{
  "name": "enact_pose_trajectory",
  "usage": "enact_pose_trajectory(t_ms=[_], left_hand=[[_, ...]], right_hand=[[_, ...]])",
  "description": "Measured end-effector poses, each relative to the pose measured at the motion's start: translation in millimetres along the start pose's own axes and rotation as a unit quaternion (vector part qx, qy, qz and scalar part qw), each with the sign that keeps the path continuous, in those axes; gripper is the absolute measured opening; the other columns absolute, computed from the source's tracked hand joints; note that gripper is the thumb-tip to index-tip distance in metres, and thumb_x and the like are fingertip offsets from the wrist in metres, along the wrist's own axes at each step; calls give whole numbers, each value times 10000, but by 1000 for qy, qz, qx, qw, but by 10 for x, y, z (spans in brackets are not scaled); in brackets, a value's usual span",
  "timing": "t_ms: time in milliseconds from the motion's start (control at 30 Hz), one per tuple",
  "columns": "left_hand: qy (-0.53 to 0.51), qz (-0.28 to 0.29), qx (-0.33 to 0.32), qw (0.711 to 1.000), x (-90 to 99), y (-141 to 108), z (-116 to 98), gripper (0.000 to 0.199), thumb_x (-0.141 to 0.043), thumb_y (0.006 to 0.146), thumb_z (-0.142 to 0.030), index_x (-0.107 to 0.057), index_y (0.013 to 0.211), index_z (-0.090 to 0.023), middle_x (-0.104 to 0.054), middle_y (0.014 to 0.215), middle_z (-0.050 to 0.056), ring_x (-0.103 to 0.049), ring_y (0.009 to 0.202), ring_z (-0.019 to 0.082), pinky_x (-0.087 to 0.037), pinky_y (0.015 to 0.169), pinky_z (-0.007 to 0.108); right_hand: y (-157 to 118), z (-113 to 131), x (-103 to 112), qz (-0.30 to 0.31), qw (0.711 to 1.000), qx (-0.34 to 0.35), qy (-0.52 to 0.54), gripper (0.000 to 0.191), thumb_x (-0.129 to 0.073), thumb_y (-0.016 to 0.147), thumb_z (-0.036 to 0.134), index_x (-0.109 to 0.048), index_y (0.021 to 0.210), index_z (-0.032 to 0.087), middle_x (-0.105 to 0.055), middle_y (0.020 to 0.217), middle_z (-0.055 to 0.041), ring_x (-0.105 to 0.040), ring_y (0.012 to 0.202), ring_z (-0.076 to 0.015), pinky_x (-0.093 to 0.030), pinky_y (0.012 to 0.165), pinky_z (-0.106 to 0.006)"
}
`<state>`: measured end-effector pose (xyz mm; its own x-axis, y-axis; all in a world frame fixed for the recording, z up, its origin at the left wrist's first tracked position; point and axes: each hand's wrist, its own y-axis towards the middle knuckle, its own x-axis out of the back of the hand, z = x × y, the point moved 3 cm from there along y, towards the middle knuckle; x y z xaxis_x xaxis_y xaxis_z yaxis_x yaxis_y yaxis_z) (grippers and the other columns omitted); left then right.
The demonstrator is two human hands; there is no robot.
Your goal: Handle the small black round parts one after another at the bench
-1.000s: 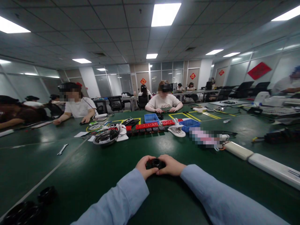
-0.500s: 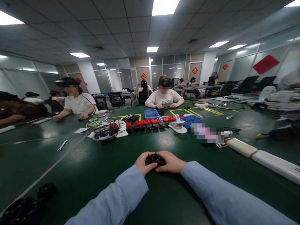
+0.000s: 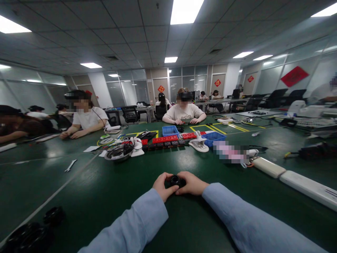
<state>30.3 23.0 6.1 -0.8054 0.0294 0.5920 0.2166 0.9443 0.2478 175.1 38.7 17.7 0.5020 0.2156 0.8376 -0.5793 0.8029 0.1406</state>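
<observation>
Between my two hands sits a small glossy black round part with a hole in its top (image 3: 174, 180), just above or on the green table (image 3: 126, 179); which of the two I cannot tell. My left hand (image 3: 163, 186) is closed round its left side, thumb in front. From the right, my right hand (image 3: 192, 182) curls round the same part, its thumb near the left one. Fingers on the far side are partly hidden. More black ring-shaped parts (image 3: 28, 237) lie at the lower left, with a smaller black round part (image 3: 54, 215) beside them.
Ahead stand red-and-black socket strips (image 3: 164, 140), a blue tray (image 3: 170, 131), another blue tray (image 3: 214, 137), a white clip base (image 3: 199, 144) and a bowl of cables (image 3: 119, 153). A wrench (image 3: 70, 165) lies left. Long white cases (image 3: 308, 186) extend right. People sit across the table.
My view has shifted slightly. Both hands keep hold of the black round part, which now looks tilted a little differently and sits lower between the fingers.
</observation>
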Motion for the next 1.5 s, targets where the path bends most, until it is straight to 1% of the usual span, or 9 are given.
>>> enact_pose_trajectory(t_ms=[167, 300, 400, 533, 667, 767, 1000, 1367, 1500], left_hand=[[57, -70, 34, 995, 6, -69, -87, 295, -658, 583, -281, -529, 823, -166, -562, 825, 35, -534, 793, 190, -420, 737, 333], [76, -77, 40, 993, 27, -52, -45, 299, -665, 573, -334, -528, 787, -175, -554, 788, 23, -532, 756, 184, -427, 701, 320], [88, -52, 19, 995, 69, 6, 50, 349, -678, 554, -351, -536, 823, -178, -543, 831, 31, -522, 810, 200, -421, 743, 339], [71, -13, -43, 996, 132, 78, 170, 621, -719, 499, -337, -488, 1056, -190, -523, 1017, 67, -478, 968, 234, -381, 849, 369], [125, 21, -68, 990, 113, 82, 176, 716, -738, 440, -425, -497, 1081, -217, -528, 1054, 67, -457, 1009, 259, -354, 875, 383], [172, 23, -54, 983, 79, 68, 132, 619, -717, 456, -476, -549, 991, -213, -560, 962, 56, -493, 933, 253, -374, 825, 370], [188, 17, -41, 981, 73, 75, 82, 490, -678, 508, -477, -580, 889, -185, -588, 866, 53, -529, 837, 248, -391, 735, 350], [217, 26, -92, 971, 46, 102, 139, 361, -646, 559, -496, -620, 742, -186, -596, 695, 27, -543, 696, 213, -378, 621, 296], [203, 106, -123, 966, 27, 153, 189, 417, -656, 545, -516, -635, 779, -171, -579, 681, 9, -532, 690, 188, -376, 614, 263]], right_hand=[[-27, 84, -75, -70, 990, -56, -106, 331, -641, 599, 444, -560, 752, 162, -574, 730, -34, -515, 688, -176, -343, 566, -248], [-39, 134, -38, -53, 988, -63, -133, 405, -642, 584, 496, -559, 804, 167, -572, 778, -57, -525, 746, -206, -375, 620, -281], [-51, 78, 85, 27, 998, -16, -55, 587, -696, 505, 508, -545, 956, 163, -556, 877, -59, -523, 803, -210, -401, 672, -296], [-71, -96, 278, 104, 984, -38, 136, 619, -609, 669, 417, -390, 1190, 166, -544, 948, -45, -530, 814, -152, -421, 706, -273], [-50, -84, 359, -27, 984, -77, 160, 419, -524, 752, 391, -471, 1085, 142, -548, 865, -41, -517, 769, -144, -422, 684, -276], [-43, 99, 290, -114, 985, -52, 121, 407, -516, 757, 406, -473, 1080, 161, -538, 915, -56, -509, 795, -158, -421, 707, -294], [-45, 334, 131, -153, 988, 7, 12, 468, -604, 692, 363, -468, 1096, 171, -515, 1011, -79, -462, 955, -217, -369, 834, -360], [-38, 293, 129, -82, 995, 44, 38, 292, -568, 734, 305, -569, 1002, 190, -531, 945, -64, -473, 926, -194, -374, 836, -333], [-32, 252, 182, 55, 985, 69, 149, 352, -537, 761, 311, -538, 1098, 206, -518, 1007, -52, -494, 926, -177, -382, 840, -323]])
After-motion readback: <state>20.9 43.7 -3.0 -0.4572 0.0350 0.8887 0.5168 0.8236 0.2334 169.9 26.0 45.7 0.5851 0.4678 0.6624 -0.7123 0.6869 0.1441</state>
